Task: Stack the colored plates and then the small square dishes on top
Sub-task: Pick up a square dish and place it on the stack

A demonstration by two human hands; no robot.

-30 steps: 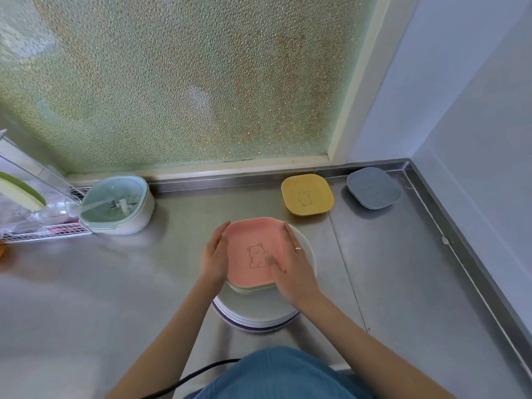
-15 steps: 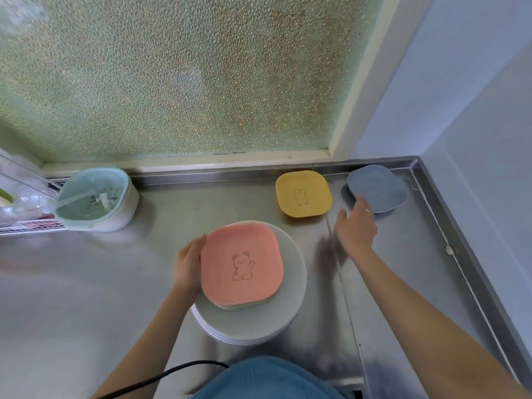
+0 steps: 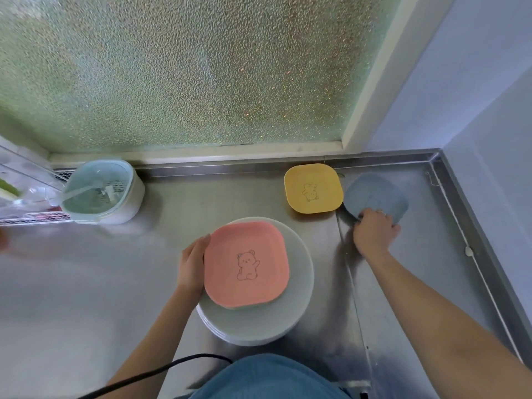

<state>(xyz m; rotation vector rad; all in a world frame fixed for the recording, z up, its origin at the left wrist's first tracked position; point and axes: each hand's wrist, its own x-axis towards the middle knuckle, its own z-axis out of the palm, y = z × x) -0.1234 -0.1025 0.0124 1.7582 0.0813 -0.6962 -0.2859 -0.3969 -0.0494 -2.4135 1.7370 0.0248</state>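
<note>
A stack of round pale plates (image 3: 296, 306) stands on the steel counter in front of me. On top lies a pink square dish (image 3: 246, 263) with a bear drawing, over another pale square dish. My left hand (image 3: 191, 263) rests against the pink dish's left edge. A yellow square dish (image 3: 313, 188) sits at the back, by the window sill. To its right lies a blue-grey square dish (image 3: 374, 194). My right hand (image 3: 374, 233) grips that dish's near edge, fingers curled over the rim.
A pale green strainer basket in a white bowl (image 3: 103, 191) stands at the back left, beside a wire rack (image 3: 31, 197). The counter's raised steel rim (image 3: 472, 226) runs along the right wall. A black cable (image 3: 161, 370) crosses near my lap.
My right hand left the pink dish, reached to the back right and took hold of the blue-grey dish's edge. My left hand stayed at the pink dish's left side.
</note>
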